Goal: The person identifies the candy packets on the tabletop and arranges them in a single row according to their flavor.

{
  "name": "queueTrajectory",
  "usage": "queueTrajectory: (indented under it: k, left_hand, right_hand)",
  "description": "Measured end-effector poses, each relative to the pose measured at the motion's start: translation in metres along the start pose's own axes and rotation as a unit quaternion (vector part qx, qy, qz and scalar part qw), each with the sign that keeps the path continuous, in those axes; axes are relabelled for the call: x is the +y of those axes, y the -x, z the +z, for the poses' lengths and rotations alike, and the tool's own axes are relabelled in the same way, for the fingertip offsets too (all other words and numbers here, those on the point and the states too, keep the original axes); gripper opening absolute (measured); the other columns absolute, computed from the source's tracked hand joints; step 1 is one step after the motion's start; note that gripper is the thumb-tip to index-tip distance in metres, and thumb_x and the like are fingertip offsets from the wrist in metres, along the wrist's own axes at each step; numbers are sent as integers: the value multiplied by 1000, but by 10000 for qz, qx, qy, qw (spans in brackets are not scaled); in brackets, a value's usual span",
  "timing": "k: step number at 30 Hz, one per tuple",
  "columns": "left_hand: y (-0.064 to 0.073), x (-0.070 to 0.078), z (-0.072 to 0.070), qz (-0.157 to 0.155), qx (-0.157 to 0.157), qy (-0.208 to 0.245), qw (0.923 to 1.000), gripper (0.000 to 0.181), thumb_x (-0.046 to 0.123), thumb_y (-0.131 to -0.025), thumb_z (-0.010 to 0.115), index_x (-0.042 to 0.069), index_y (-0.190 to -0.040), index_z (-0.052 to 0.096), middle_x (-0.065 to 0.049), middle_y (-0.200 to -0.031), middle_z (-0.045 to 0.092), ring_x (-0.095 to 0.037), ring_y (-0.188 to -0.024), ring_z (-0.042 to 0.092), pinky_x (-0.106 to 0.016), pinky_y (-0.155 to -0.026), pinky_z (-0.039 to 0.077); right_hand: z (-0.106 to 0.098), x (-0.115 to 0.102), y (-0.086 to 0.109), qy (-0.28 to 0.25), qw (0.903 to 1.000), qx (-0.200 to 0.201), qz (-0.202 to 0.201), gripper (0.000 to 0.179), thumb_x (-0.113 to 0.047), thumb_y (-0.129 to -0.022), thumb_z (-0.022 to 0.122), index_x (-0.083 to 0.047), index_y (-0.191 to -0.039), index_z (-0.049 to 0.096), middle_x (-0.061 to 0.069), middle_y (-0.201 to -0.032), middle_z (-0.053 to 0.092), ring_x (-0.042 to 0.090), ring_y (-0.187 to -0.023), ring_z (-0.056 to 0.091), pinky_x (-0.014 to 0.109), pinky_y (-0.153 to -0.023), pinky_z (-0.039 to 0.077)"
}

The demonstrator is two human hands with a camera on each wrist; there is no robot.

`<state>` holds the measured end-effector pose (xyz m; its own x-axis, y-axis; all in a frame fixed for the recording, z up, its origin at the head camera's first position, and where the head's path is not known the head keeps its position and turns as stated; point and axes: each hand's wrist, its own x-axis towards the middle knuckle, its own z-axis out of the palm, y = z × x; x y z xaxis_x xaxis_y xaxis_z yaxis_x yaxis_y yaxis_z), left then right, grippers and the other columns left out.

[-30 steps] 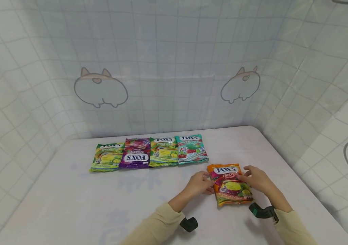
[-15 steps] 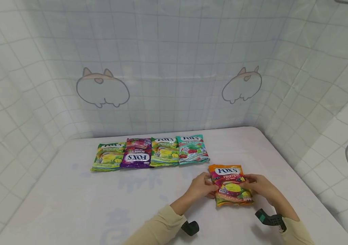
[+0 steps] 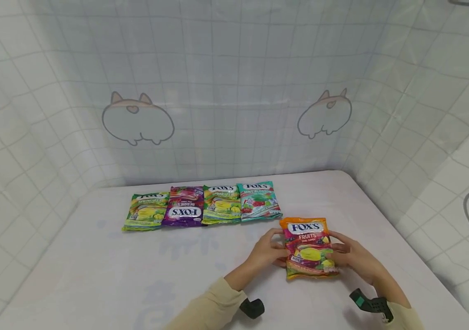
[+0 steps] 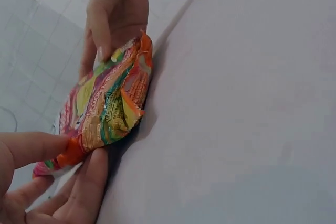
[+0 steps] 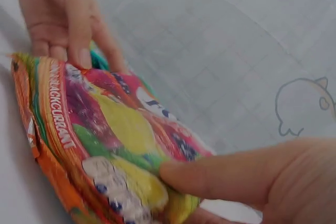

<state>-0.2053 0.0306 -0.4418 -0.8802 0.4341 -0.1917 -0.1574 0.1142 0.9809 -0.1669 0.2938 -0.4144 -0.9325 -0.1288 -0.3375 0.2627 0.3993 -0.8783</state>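
An orange and red bag of Fox's Fruits candy is held between both hands at the right front of the table. My left hand pinches its left edge, thumb on the printed face and fingers underneath, as the left wrist view shows. On the opposite edge my right hand grips it the same way, its thumb lying across the front in the right wrist view. In the left wrist view the bag is tilted, its lower end close over the white surface with a shadow beneath. The fingers under the bag are partly hidden.
Behind, side by side, lie a green Spring Tea bag, a purple Berries bag turned upside down, another Spring Tea bag and a teal Mint Blossom bag. A gridded sheet walls the white table.
My right hand has come in from above the bag's right side and now grips that edge. The bag has shifted slightly left and its top has risen a little. The row behind stays put.
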Motion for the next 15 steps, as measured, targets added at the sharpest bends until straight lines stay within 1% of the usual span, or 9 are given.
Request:
queueTrajectory:
  k: [2, 5, 11, 13, 15]
  left_hand:
    - [4, -2, -7, -16, -2, 90, 10000, 54, 6, -88, 70, 10, -136, 46, -9, -97, 67, -20, -78, 67, -36, -64, 58]
    - [12, -4, -19, -61, 40, 191, 9998, 54, 6, -89, 70, 11, -136, 45, -10, -102, 66, -22, -84, 67, -37, -66, 58]
    - [31, -3, -48, -65, 168, 283, 9994, 57, 7, -89, 69, 15, -139, 43, -11, -107, 65, -25, -92, 66, -39, -69, 58]
    - [36, -1, -57, 15, 212, 250, 9995, 57, 7, -89, 69, 16, -140, 43, -11, -108, 65, -26, -93, 66, -39, -69, 58]
    - [42, 1, -66, 116, 217, 218, 9995, 58, 7, -90, 68, 16, -141, 43, -13, -109, 65, -27, -93, 66, -40, -69, 58]
  right_hand:
    - [3, 0, 0, -168, 9997, -122, -150, 79, -23, -89, 67, -7, -153, 22, 34, -143, 35, 39, -119, 51, 49, -89, 50]
    - [12, -3, -1, -349, 9983, -259, -383, 78, -22, -90, 67, -12, -154, 23, 31, -144, 35, 39, -120, 50, 49, -90, 50]
    - [41, -21, -5, -523, 9967, -90, -611, 79, -17, -85, 72, -12, -151, 28, 23, -135, 47, 35, -116, 54, 44, -88, 52]
    - [50, -28, -6, -519, 9967, -7, -623, 80, -16, -83, 74, -10, -150, 31, 21, -133, 49, 35, -117, 54, 44, -89, 52]
    - [58, -35, -7, -498, 9967, -1, -645, 79, -14, -82, 74, -7, -149, 32, 20, -134, 49, 36, -119, 52, 45, -90, 51]
